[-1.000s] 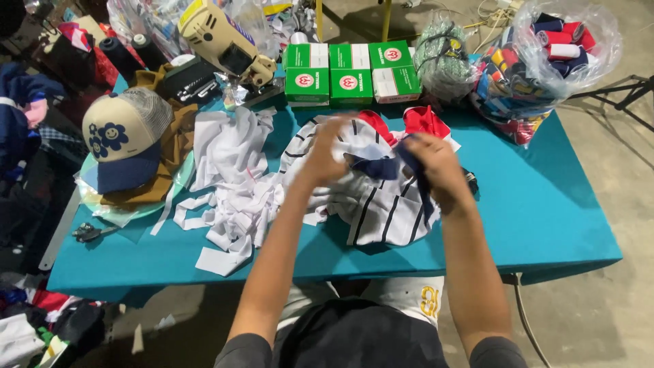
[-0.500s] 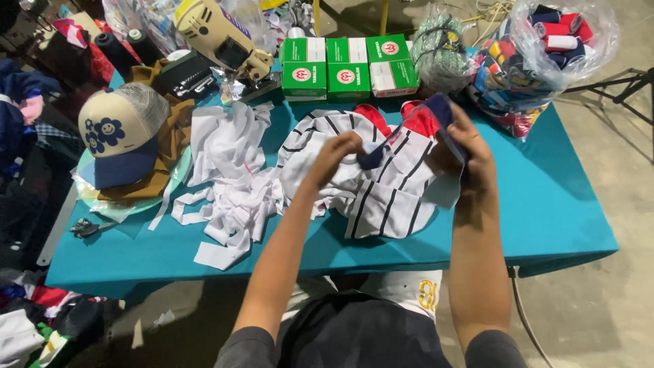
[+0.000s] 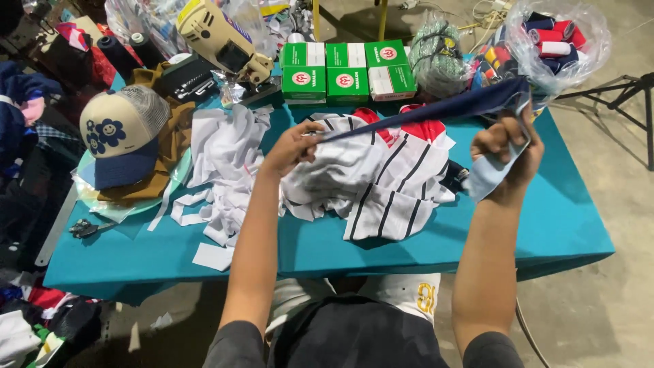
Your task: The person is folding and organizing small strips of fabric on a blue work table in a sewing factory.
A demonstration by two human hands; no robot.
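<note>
A navy fabric strip (image 3: 436, 109) is stretched taut between my two hands above the teal table (image 3: 565, 225). My left hand (image 3: 294, 144) pinches its near end over a white jersey with dark stripes and red patches (image 3: 388, 184). My right hand (image 3: 507, 146) is raised at the right and grips the strip's other end together with a pale blue piece of cloth (image 3: 487, 176). The jersey lies crumpled in the middle of the table, under the strip.
White fabric scraps (image 3: 221, 170) lie left of the jersey. A cap with a flower patch (image 3: 122, 133) rests on brown cloth at far left. Green boxes (image 3: 347, 68), a handheld cutting machine (image 3: 218, 37), and bags of thread spools (image 3: 552, 37) line the back edge.
My right hand has lifted and moved right, away from my left hand, pulling the navy strip out straight. My left hand stayed near the jersey.
</note>
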